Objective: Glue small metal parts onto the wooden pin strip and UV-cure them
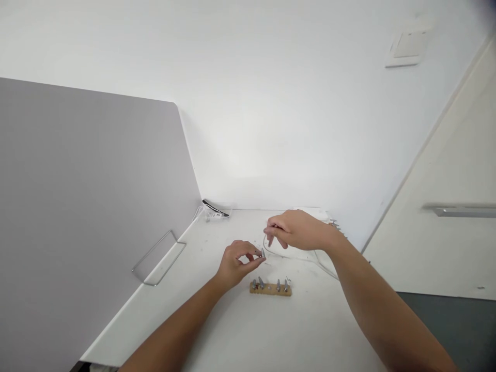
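Note:
My left hand (pixel 237 262) is closed in a pinch, with a small grey metal piece (pixel 262 253) held upright between thumb and fingertips. To its upper right is my right hand (pixel 296 229), fingers bent and pressed together, pointing down over the table; whatever they may hold is too small or hidden to name. Just below both hands lies a light wooden strip (pixel 270 290). Several small grey pointed metal pieces (pixel 278 285) stand on it in two groups, some leaning. Between the groups a gap shows a pale spot.
A white cable (pixel 306 259) curves over the white table (pixel 248 336). More metal pieces (pixel 334 224) sit behind my right wrist. A clear tray with a dark item (pixel 216 209) stands in the back corner. A grey panel (pixel 89 206) with a wire loop (pixel 155 263) borders the left.

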Demonstrator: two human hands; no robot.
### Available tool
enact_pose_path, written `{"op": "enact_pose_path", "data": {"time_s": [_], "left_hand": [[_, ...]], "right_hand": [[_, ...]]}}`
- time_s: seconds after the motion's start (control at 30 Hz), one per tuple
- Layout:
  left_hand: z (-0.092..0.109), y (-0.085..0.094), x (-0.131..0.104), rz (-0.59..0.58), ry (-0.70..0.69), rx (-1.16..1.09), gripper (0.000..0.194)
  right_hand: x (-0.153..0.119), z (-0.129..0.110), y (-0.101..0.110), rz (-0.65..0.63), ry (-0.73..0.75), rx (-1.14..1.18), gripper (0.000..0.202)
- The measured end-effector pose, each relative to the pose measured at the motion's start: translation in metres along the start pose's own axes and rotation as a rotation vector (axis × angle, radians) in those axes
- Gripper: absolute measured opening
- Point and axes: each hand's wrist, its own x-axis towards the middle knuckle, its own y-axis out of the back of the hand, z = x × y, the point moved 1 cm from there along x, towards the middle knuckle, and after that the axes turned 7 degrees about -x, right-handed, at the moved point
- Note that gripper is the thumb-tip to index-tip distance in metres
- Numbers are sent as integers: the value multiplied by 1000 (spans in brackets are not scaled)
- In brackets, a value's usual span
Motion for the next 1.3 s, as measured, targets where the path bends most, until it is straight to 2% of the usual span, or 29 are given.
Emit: {"op": "enact_pose_path", "data": {"time_s": [0.1,0.2,0.27,0.33,0.4,0.47,0.63,0.77,0.87,1.0,1.13,1.3], "left_hand": [[0,0,0,-9,0,-14,11],[1,-1,-1,-27,22,4,11],[2,-1,0,-24,19,17,12],[2,-1,0,-16,-4,11,11],[2,-1,1,-14,-26,-7,11],[1,-1,1,-16,-30,-20,12],[1,0,1,-16,-32,-10,12],[6,0,2,-13,-24,3,8],[8,0,3,-16,-24,17,13],[6,0,2,-29,-17,29,12],[1,-1,0,-26,-36,11,11],[0,-1,0,-31,-24,19,13]], "right_hand": [[-3,-7,0,-90,50,51,36],[-3,-17,-2,-117,101,98,34],[-1,-21,-4,-69,119,96,34],[3,-21,-4,34,102,57,34],[5,-17,-4,134,63,6,36],[5,-11,-4,171,26,-25,37],[-1,-3,-2,34,0,-28,37],[-5,-13,-1,-122,70,70,36],[-5,-25,-3,-163,134,155,36],[-1,-28,-5,-28,149,157,33],[2,-17,-4,98,55,56,39],[2,-4,-1,65,-28,-26,42]]}}
